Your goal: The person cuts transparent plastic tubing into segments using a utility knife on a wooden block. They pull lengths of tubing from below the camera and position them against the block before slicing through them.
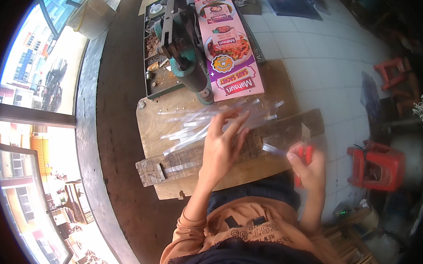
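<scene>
My right hand (pixel 310 168) is closed round a red-handled utility knife (pixel 305 154), its blade pointing up and away from me. A short clear plastic strip (pixel 275 149) sticks out leftward from beside that thumb; whether it is pinched there is hard to tell. My left hand (pixel 221 146) reaches over the wooden bench, fingers bent and apart, at a loose heap of clear plastic strips (pixel 193 123). Its fingertips hover over or touch the heap; I cannot tell which. Below the hands runs a rough wooden plank (pixel 292 128) with a small metal piece (pixel 160 171) at its left end.
Beyond the strips stands a green and black hand press (pixel 188 67), with a dark tray of small parts (pixel 157 77) behind it. A pink printed packaging sheet (pixel 237 81) lies beside it. Red plastic stools (pixel 377 166) stand on the tiled floor at right. Windows line the left.
</scene>
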`<state>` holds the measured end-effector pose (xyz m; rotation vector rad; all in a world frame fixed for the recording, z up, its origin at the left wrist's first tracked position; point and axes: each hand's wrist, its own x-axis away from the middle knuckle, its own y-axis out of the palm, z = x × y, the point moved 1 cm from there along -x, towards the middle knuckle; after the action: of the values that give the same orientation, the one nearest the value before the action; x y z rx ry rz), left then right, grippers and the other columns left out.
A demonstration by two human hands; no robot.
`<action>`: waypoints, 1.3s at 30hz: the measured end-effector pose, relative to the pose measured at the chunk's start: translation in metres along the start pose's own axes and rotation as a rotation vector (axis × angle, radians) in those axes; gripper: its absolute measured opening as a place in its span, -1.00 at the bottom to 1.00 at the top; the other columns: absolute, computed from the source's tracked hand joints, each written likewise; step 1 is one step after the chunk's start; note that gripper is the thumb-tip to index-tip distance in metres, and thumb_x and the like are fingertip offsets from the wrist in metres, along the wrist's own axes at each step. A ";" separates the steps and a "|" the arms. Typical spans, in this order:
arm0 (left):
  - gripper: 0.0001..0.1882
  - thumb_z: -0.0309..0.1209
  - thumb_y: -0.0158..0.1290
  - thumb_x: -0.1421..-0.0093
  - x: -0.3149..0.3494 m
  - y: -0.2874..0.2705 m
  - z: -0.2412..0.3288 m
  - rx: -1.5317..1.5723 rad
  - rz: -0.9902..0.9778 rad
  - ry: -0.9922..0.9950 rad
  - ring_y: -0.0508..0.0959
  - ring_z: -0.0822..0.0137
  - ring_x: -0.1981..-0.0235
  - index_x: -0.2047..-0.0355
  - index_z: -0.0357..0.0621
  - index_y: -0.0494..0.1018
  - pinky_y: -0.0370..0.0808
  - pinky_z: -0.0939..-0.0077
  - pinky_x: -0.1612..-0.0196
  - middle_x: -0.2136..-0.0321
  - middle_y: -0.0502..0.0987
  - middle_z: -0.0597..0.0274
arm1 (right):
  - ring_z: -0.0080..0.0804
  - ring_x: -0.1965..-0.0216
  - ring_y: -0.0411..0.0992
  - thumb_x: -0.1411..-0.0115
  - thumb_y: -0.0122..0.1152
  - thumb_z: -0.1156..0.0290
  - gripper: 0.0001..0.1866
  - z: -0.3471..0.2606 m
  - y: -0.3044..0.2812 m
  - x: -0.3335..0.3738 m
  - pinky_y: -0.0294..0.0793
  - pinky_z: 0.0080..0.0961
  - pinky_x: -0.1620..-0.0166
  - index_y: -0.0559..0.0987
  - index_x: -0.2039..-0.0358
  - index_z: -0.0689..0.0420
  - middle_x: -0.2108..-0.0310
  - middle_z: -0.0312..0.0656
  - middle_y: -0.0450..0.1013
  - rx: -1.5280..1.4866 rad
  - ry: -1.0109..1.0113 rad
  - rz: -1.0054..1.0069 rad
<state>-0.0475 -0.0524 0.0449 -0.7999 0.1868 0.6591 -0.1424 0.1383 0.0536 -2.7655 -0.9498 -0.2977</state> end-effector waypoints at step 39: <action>-0.87 -0.67 0.06 -0.11 0.069 0.012 0.046 0.894 0.292 -0.557 0.57 0.38 0.35 0.32 -0.36 0.38 0.52 0.58 0.25 0.39 0.54 0.08 | -0.31 0.49 0.52 0.13 0.29 0.64 -0.73 -0.005 0.056 0.012 0.49 -0.53 0.49 0.54 0.32 0.31 0.35 -0.09 0.47 0.668 -1.096 0.245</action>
<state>-0.0043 0.0199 0.0426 0.2856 0.0708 0.9418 -0.0995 0.1008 0.0546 -2.2143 -0.6402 1.4074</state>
